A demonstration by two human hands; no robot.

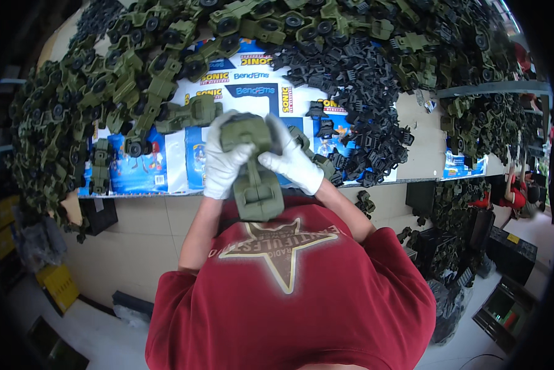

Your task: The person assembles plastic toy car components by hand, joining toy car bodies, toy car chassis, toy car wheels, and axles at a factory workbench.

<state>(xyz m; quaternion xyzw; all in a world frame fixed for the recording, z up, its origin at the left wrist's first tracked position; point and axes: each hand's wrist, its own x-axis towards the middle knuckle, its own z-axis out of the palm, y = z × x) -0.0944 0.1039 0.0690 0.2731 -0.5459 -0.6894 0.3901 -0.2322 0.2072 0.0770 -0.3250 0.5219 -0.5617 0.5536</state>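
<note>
An olive-green plastic toy vehicle (257,192) is held up in front of my chest, over the table's near edge. My left hand (221,163), in a white glove, grips its left side with the thumb across the top. From the other side my right hand (294,161), gloved too, presses its thumb onto the vehicle's middle, and its fingers are blurred and partly hidden. Another green toy vehicle (192,115) lies on the table just beyond my left hand. Black plastic parts (375,111) are heaped to the right of my right hand.
Green toy vehicles with black wheels pile up along the table's left (55,123) and far side (289,21). Printed blue and white sheets (138,169) cover part of the tabletop. Black crates (512,251) stand on the floor at right, and a person in red (517,192) is farther off.
</note>
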